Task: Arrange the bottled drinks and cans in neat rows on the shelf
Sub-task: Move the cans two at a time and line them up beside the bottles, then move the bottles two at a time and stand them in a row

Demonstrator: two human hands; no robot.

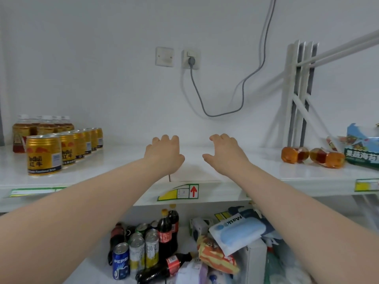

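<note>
Shelf point(266, 171): my left hand point(164, 154) and right hand point(223, 154) spread, empty; gold cans point(44, 154) rowed left; two bottles point(311, 156) lying right.

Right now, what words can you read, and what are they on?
"PEPSI": blue can, lower shelf.
"Mask": pale blue pack.
"红牛": front gold can.
"果蔬海苔": green-and-blue packet, far right.
Red up arrow: shelf-edge label.
Too blurred: cola bottle labels, silver cans, the other shelf tags.

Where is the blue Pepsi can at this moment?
The Pepsi can stands upright on the lower shelf, left of centre in the head view, beside the silver cans.
</note>
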